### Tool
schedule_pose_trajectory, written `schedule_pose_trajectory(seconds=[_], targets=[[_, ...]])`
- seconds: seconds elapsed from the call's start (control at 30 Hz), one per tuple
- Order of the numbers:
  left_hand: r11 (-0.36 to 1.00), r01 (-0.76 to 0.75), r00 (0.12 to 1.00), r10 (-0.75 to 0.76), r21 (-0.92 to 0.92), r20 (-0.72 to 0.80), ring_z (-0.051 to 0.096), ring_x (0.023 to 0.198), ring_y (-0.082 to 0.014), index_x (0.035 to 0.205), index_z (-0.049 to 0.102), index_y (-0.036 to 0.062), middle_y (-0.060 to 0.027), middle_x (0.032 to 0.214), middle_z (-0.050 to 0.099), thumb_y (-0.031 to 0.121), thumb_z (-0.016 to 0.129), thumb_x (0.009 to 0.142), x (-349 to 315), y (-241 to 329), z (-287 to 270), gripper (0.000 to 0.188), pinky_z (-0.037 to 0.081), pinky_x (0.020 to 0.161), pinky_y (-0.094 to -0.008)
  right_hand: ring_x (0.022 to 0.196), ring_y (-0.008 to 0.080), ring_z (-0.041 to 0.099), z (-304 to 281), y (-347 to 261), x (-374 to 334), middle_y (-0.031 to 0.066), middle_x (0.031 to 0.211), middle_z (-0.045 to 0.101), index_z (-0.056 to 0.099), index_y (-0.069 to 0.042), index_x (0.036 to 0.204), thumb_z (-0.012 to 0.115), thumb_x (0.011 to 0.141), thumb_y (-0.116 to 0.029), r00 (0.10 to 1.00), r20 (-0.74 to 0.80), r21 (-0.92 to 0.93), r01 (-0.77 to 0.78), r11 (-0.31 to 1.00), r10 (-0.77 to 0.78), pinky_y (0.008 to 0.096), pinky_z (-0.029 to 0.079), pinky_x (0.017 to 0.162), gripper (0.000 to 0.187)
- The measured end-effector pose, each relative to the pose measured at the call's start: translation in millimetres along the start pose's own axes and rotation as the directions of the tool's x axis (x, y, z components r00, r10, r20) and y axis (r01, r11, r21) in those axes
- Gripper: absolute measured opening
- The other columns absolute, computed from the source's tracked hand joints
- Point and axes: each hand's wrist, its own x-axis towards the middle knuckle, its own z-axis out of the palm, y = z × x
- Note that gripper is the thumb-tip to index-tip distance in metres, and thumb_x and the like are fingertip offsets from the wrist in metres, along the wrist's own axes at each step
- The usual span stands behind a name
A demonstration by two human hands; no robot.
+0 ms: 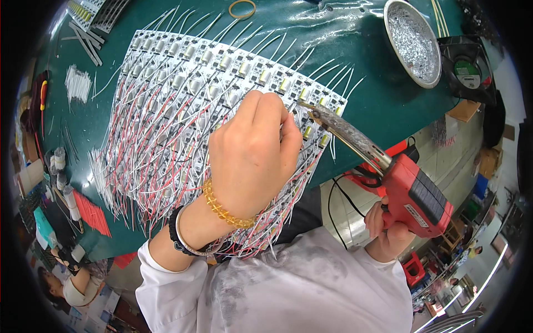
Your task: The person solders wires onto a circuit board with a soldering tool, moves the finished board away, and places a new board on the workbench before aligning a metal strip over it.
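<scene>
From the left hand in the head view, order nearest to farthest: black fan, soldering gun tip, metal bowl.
1. Soldering gun tip, just right of the left hand.
2. Metal bowl, farther right, toward the top.
3. Black fan, farthest right.

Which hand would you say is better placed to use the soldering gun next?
Probably the right hand: it grips the soldering gun, whose tip reaches over the circuit boards. The left hand curls over them, without the gun.

Tan ring (242,16) at top centre, black fan (466,71) at upper right, red stool (412,268) at lower right, co-worker (79,288) at lower left
</scene>
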Motion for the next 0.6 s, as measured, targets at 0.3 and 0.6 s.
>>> schedule_pose_trajectory(seconds=[0.3, 0.6], targets=[[1.000, -0.017, 1.000, 0.017, 0.011, -0.009, 0.053, 0.056, -0.0214, 0.070, 0.050, -0.0001, -0.0095, 0.065, 0.052, -0.002, 0.062, 0.072, 0, 0, -1, 0.012, 0.043, 0.051, -0.0292, 0.038, 0.0120, 0.043, -19, 2, 0, 0.0042, 0.052, 0.047, 0.047, 0.006, 0.105, 0.067, 0.076, -0.043, 0.973, 0.173, -0.255, 0.193, 0.947, -0.152, 0.0243, 0.032, 0.037, 0.061], [0.999, -0.034, 0.999, 0.034, 0.022, -0.021, 0.053, 0.055, -0.0216, 0.070, 0.051, -0.0003, -0.0097, 0.065, 0.052, -0.002, 0.063, 0.071, -1, 0, 0, 0.012, 0.043, 0.051, -0.0292, 0.036, 0.0113, 0.041, -15, -9, -5, 0.0027, 0.048, 0.044, 0.045, 0.009, 0.105, 0.059, 0.078, -0.050, 0.994, 0.055, -0.089, 0.101, 0.991, -0.097, 0.0231, 0.033, 0.036, 0.066]])
